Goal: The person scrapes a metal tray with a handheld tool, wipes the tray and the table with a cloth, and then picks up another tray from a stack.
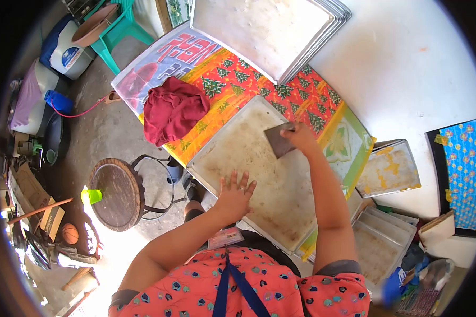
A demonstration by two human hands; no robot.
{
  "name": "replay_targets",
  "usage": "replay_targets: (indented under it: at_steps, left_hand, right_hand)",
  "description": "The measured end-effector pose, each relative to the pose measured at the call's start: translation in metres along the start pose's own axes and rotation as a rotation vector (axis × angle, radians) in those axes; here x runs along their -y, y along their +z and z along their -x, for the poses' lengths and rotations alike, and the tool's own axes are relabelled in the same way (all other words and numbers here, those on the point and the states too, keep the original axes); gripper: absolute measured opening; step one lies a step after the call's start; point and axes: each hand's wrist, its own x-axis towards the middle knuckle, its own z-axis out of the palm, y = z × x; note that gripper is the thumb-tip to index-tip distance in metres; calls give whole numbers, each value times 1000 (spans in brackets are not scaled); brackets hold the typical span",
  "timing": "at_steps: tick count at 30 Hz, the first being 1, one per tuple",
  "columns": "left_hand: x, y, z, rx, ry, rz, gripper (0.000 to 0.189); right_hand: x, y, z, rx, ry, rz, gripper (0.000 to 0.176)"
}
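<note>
A large, stained metal baking tray [259, 158] lies on a table covered with a bright tree-patterned cloth [232, 79]. My left hand [234, 194] rests flat on the tray's near edge with the fingers spread. My right hand [301, 137] grips a flat dark metal scraper [278, 141], whose blade rests on the tray's far right part.
A dark red cloth [172, 110] lies bunched at the table's left end. A stack of trays [272, 29] leans at the far end. Smaller trays [390, 168] and tins [378, 243] sit at the right. A round wooden stool [117, 194] with a green cup [91, 196] stands at the left.
</note>
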Motion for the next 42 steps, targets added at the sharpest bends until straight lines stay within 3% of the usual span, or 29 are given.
replay_targets:
  at_steps: [1, 2, 5, 6, 9, 10, 13, 14, 18, 20, 22, 24, 27, 28, 31, 35, 36, 39, 40, 42]
  left_hand:
    - [0, 1, 1, -6, 3, 2, 88]
    - [-1, 3, 4, -9, 8, 7, 88]
    - [-1, 2, 3, 12, 6, 5, 88]
    - [0, 1, 1, 13, 0, 19, 88]
    - [-4, 4, 5, 32, 3, 58, 88]
    - [-3, 4, 4, 20, 0, 60, 88]
    - [2, -6, 5, 36, -4, 108, 89]
    - [5, -12, 3, 46, -2, 133, 89]
    - [39, -36, 0, -53, -239, 71, 97]
    - [60, -34, 6, -18, -234, 1, 97]
    - [68, -32, 6, -11, -222, -34, 97]
    - [70, -29, 8, -20, -202, -35, 97]
    - [72, -26, 8, -35, -197, 2, 97]
    - [73, -25, 9, -28, -201, 12, 97]
    - [74, -26, 7, -20, -203, 26, 99]
    - [74, -24, 8, -19, -201, 34, 99]
    - [74, -25, 7, -20, -199, 34, 99]
    - [75, -24, 8, -29, -183, 32, 99]
    - [75, -24, 8, -27, -181, 34, 98]
    - [75, -25, 8, -25, -187, 39, 98]
  right_hand:
    - [4, 5, 6, -23, -129, 225, 49]
    - [-7, 0, -2, 15, -16, 254, 48]
    - [-38, -15, -10, -14, 216, -188, 58]
    - [1, -17, 7, 59, 168, 179, 54]
    - [-4, -1, 25, 95, 180, -16, 53]
    - [-30, -4, 11, 66, 197, 27, 45]
    - [-37, -16, -2, -68, 234, -527, 29]
    - [-7, -26, 4, -110, 226, -456, 24]
    - [13, -10, -4, -198, 312, -421, 25]
    - [17, 10, -11, -190, 384, -402, 25]
    - [1, 51, -21, -199, 208, -382, 23]
    - [18, 59, -17, 18, 271, -477, 21]
    - [16, 29, -27, -57, 370, -755, 25]
    - [21, 23, -25, -70, 397, -711, 24]
    - [30, 44, -11, 24, 14, -222, 28]
    - [25, 23, -27, -34, 412, -581, 48]
    - [21, 33, -33, -69, 225, -247, 51]
    - [41, 37, -23, 8, 1, 50, 51]
    - [12, 40, -42, -46, 215, 61, 51]
    - [23, 31, -38, -44, 240, -223, 49]
